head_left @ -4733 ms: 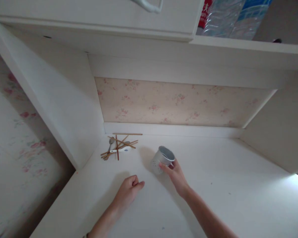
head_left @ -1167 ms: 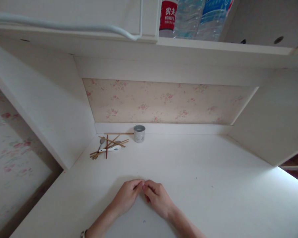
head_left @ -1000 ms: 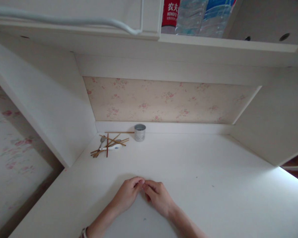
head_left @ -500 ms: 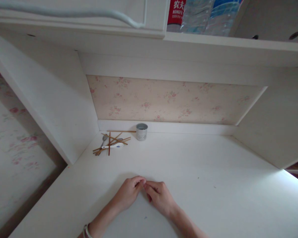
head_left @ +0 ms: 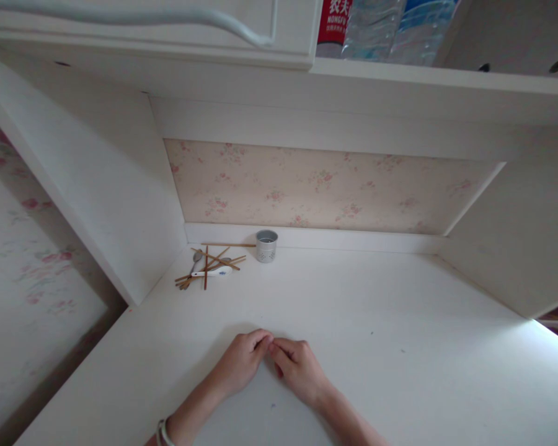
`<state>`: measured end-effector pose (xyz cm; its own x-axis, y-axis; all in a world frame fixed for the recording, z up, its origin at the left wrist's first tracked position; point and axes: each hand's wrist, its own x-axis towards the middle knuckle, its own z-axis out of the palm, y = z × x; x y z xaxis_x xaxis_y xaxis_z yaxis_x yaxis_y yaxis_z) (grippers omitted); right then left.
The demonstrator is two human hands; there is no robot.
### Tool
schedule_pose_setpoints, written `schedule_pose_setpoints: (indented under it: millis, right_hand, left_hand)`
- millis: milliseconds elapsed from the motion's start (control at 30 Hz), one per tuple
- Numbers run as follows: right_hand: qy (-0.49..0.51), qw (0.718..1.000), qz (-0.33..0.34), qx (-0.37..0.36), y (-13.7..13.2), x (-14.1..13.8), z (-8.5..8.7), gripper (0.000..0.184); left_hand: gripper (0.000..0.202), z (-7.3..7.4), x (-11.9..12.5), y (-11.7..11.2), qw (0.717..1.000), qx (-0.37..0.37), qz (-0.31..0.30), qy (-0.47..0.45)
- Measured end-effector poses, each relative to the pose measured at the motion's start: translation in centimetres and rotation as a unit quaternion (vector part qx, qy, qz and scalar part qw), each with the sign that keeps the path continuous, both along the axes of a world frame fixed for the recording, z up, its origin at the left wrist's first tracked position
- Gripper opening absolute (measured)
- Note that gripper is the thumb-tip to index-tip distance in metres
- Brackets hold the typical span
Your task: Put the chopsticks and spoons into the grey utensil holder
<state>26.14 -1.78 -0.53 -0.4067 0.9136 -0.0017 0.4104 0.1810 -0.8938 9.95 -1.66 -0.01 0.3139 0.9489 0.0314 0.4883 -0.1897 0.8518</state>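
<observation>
My left hand (head_left: 247, 359) rests on the white tabletop (head_left: 344, 297), its fingers curled and closed. My right hand (head_left: 298, 367) lies beside it, also closed, and the fingertips of both hands touch each other. No object shows between the fingers. Farther back on the left lies a loose pile of brown chopsticks (head_left: 206, 282), with a white spoon (head_left: 221, 271) and a metal spoon (head_left: 197, 256) among them. A grey metal holder (head_left: 266, 249) with small holes stands upright to the right of the pile, apart from both hands.
White side panels (head_left: 97, 173) and a floral-papered back wall (head_left: 320, 186) enclose the tabletop. Overhead is a cabinet shelf (head_left: 423, 74) with plastic bottles (head_left: 372, 28) on it. Small dark specks mark the tabletop on the right.
The view has shifted very slightly. Both hands and the objects on the tabletop stay where they were.
</observation>
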Motion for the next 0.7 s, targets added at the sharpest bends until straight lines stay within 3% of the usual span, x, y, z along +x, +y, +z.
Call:
schedule_pose_setpoints:
  millis: [700]
  right_hand:
    - [-0.013, 1.0, -0.01, 0.014, -0.05, -0.07, -0.15, 0.052]
  left_hand:
    - [0.035, 0.11, 0.16, -0.25, 1.0, 0.011, -0.004, 0.022]
